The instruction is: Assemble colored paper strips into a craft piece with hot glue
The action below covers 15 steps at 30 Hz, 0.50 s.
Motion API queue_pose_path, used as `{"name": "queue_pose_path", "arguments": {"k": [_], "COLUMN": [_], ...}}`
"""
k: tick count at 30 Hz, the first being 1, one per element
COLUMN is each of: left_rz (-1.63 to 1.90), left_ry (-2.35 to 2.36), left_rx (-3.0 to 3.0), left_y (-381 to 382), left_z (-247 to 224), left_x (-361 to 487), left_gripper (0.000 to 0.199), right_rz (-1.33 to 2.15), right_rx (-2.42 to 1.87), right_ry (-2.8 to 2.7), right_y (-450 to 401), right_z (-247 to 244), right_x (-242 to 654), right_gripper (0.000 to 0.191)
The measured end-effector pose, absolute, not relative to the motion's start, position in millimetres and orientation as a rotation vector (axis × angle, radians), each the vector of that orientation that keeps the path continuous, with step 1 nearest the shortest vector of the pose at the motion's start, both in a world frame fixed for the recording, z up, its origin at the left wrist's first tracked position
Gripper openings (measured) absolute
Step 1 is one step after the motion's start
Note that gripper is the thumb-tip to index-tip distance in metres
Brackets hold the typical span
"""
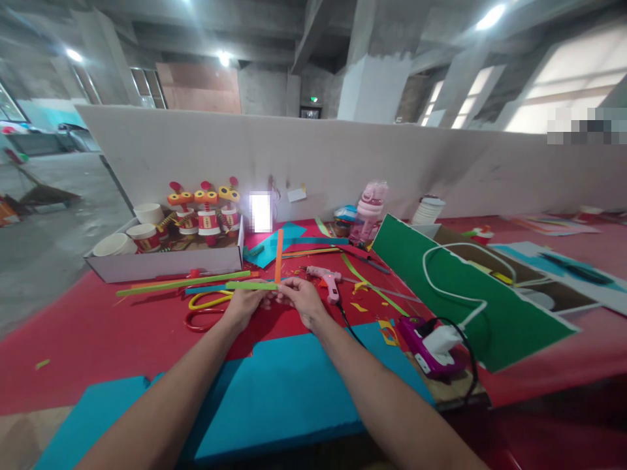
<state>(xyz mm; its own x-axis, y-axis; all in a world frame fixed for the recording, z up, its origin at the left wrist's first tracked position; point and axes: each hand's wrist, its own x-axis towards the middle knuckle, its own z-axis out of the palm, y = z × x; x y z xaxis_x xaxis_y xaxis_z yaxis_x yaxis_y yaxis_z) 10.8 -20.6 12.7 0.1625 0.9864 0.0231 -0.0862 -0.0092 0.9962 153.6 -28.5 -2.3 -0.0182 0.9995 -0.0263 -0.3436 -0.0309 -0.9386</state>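
My left hand (246, 305) is closed on a light green paper strip (252, 286) that lies level above the table. At the strip's right end my right hand (302, 300) pinches with thumb and fingers, where an orange paper strip (279, 253) stands upright. The two strips meet at a right angle; whether they are joined, I cannot tell. Left of my left hand lie yellow and red loop handles (198, 320), like those of scissors, their far end hidden. A pink glue gun (327, 279) rests just beyond my right hand, its black cable running toward me.
A white-walled box (166, 266) at the left holds paper cups and several cup figures with yellow eyes. Blue sheets (294, 385) cover the near edge. To the right are a purple power strip (426, 349), a green board (455, 294) and a pink bottle (368, 212).
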Motion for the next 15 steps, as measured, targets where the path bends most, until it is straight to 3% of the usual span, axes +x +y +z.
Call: {"name": "queue_pose_path", "arguments": {"k": [6, 15], "left_rz": [1.002, 1.144], "left_ry": [0.867, 1.056], "left_rx": [1.254, 1.228], "left_y": [-21.2, -19.9], "left_z": [14.7, 8.4], "left_x": [10.6, 10.6], "left_gripper": [0.022, 0.031], "right_rz": [1.415, 1.520], "right_rx": [-0.953, -0.886], "right_ry": [-0.842, -0.935], "right_y": [-28.1, -30.2], "right_z": [-0.1, 4.3], "right_x": [153.9, 154.4], "right_gripper": [0.030, 0.034]}}
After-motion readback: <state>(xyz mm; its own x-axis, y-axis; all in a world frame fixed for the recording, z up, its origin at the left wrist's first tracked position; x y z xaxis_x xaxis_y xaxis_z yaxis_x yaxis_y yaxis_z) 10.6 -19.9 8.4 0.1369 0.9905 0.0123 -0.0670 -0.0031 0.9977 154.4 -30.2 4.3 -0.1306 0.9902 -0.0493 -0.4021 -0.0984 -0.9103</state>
